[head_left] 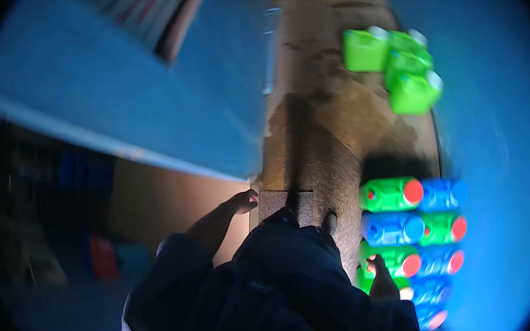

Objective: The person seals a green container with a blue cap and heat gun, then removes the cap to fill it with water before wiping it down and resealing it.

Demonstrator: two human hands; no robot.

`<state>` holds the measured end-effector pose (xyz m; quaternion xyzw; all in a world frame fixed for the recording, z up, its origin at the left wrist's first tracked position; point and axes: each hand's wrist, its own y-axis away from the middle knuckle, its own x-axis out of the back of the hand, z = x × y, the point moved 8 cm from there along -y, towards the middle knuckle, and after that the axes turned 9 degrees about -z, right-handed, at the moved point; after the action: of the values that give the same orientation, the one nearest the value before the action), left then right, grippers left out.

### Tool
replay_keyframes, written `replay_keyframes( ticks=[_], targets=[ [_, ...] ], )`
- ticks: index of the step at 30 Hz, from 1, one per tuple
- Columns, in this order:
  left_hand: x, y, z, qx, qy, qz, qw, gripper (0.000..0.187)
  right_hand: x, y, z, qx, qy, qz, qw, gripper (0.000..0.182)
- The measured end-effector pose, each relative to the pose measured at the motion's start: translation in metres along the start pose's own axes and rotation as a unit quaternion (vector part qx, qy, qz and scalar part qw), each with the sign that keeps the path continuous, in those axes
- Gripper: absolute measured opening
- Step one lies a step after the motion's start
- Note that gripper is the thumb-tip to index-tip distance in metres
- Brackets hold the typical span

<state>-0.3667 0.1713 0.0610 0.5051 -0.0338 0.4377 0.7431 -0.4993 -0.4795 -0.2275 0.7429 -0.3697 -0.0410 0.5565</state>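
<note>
My left hand [243, 201] hangs beside the lower corner of a blue wall panel, its fingers loosely bent with nothing visible in them. At the lower right, my right hand [377, 268] is over a green jug [392, 260] with a red cap, among rows of green and blue jugs. Its fingers are at the jug's handle side, but blur hides whether they close on it. A blue jug [391, 228] and another green jug [389, 194] lie just above it in the view.
Bright green containers [412, 90] with white caps stand at the upper right against a blue wall [489, 112]. Wet brown floor [312, 122] runs up the middle. A blue panel [143, 94] borders it on the left; a red object [102, 256] shows in the dark area beyond.
</note>
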Motion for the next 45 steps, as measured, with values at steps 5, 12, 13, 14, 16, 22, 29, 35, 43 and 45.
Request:
replay_keyframes(
  ticks=[5,12,13,14,16,22,29,35,43,45],
  targets=[
    [-0.063,0.127,-0.17,0.154,0.144,0.122,0.97,0.041,0.068,0.036,-0.091,-0.07,0.053,-0.049,0.995,0.029],
    [-0.217,0.26,-0.336,0.263,0.346,0.249,0.866,0.045,0.077,-0.05,-0.292,0.138,0.236,-0.054,0.96,0.017],
    [-0.266,0.272,-0.35,0.272,0.366,0.241,0.857,0.045,0.073,-0.068,-0.323,0.203,0.307,-0.033,0.929,0.016],
    [-0.3,0.276,-0.378,0.279,0.42,0.237,0.83,0.045,0.048,-0.015,-0.401,0.176,0.341,0.021,0.923,0.016],
    [-0.339,0.3,-0.401,0.287,0.481,0.237,0.794,0.044,-0.001,-0.055,-0.466,0.256,0.334,0.001,0.907,0.02],
    [-0.364,0.367,-0.443,0.332,0.669,0.228,0.624,0.031,-0.188,0.05,-0.661,0.325,0.447,-0.106,0.827,0.038],
    [-0.199,0.358,-0.582,0.244,0.641,0.305,0.66,0.024,-0.325,0.028,-0.75,0.262,0.6,-0.2,0.729,0.043],
    [-0.047,0.516,-0.616,0.23,0.587,0.426,0.649,0.039,-0.438,-0.031,-0.833,0.239,0.736,-0.276,0.57,0.051],
    [-0.059,0.726,-0.586,0.426,0.57,0.39,0.585,0.044,-0.564,0.104,-1.111,0.367,0.425,-0.259,0.786,0.046],
    [-0.109,0.741,-0.592,0.454,0.581,0.38,0.559,0.045,-0.584,0.118,-1.147,0.36,0.449,-0.255,0.777,0.047]
  ],
)
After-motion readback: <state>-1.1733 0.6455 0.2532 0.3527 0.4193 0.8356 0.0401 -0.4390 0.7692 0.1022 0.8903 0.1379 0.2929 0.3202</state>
